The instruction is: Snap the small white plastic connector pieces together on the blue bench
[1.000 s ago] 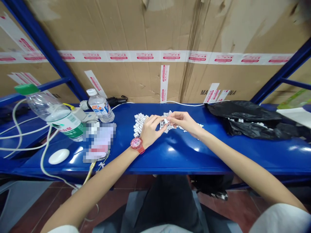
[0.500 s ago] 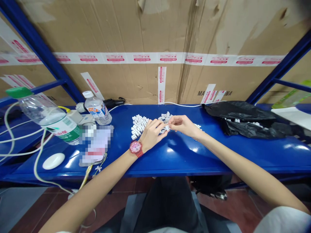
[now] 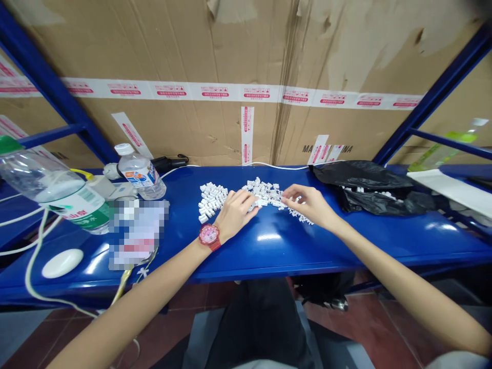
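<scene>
My left hand (image 3: 235, 211), with a red watch (image 3: 209, 234) on its wrist, is closed, its fingertips on a small white plastic piece (image 3: 255, 204). Left of it lies a cluster of small white plastic cylinders (image 3: 209, 200). Beyond and between the hands spreads a looser pile of white pieces (image 3: 265, 187). My right hand (image 3: 305, 204) hovers at this pile's right side, thumb and forefinger slightly apart, with no piece visible between them. Smaller white bits (image 3: 302, 216) lie partly under that hand.
On the blue table (image 3: 269, 256), a black plastic bag (image 3: 357, 179) with white pieces lies at right. Leftward are a large bottle (image 3: 77, 202), a small bottle (image 3: 140, 171), a blurred-out flat item (image 3: 142, 236), a white oval object (image 3: 62, 263) and cables. Cardboard (image 3: 184, 51) stands behind.
My right hand has moved away from my left hand, rightward to the pile's side, uncovering more white pieces. My left hand stays beside the cylinders. The view has shifted slightly right.
</scene>
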`<state>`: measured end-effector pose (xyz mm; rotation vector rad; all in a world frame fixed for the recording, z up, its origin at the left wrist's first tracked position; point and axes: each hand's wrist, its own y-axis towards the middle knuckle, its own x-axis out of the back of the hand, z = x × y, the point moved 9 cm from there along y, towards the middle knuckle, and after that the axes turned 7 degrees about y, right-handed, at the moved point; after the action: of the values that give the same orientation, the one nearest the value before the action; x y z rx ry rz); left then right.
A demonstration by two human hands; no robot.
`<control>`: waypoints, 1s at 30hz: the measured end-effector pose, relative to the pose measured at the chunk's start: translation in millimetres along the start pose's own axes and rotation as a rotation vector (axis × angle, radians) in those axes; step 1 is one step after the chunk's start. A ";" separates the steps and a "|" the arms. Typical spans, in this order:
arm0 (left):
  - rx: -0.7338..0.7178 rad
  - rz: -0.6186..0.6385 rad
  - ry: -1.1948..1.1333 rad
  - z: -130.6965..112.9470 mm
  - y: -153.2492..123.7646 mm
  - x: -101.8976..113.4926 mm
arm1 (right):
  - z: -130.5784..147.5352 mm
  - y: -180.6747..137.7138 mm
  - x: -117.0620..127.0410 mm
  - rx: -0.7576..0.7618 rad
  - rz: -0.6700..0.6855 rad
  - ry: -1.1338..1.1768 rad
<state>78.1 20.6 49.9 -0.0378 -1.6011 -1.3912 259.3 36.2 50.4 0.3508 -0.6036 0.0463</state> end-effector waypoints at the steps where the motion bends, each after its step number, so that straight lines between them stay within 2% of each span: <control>1: -0.019 0.012 0.005 -3.9 0.9 0.1 | 8.8 0.8 -13.5 0.027 0.039 0.077; 4: -0.028 0.044 0.020 -10.0 2.0 1.5 | 29.8 6.6 -50.1 0.078 0.129 0.199; 7: -0.019 0.061 0.033 -9.4 1.0 2.0 | 30.9 11.3 -58.7 0.085 0.161 0.258; 10: 0.018 0.084 0.041 0.0 -1.3 -3.1 | 13.8 9.8 -34.9 0.085 0.146 0.200; 13: 0.166 0.097 0.044 21.9 -3.5 -11.7 | -1.4 7.7 0.1 0.112 0.092 -0.210; 16: 0.256 0.133 0.022 33.9 -3.8 -21.2 | 9.9 17.8 4.8 0.210 0.138 -0.467; 19: 0.254 0.086 0.029 31.5 -1.5 -13.8 | 45.4 50.2 -25.7 0.346 0.212 -0.456; 23: 0.154 -0.078 0.034 17.2 -1.7 17.3 | 83.9 110.7 -98.8 0.442 0.322 -0.481; 25: 0.051 -0.117 0.015 6.6 -3.1 27.3 | 88.3 128.0 -142.3 0.450 0.482 -0.447; 27: -0.005 -0.139 -0.004 1.2 -4.5 31.9 | 86.1 136.6 -170.1 0.441 0.546 -0.440; 30: -0.029 -0.154 -0.038 -0.5 -4.6 31.5 | 75.6 137.7 -180.7 0.418 0.536 -0.436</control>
<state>59.3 1.7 67.3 0.0422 -1.6436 -1.5403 49.2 150.8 49.1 0.6022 -1.1130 0.6299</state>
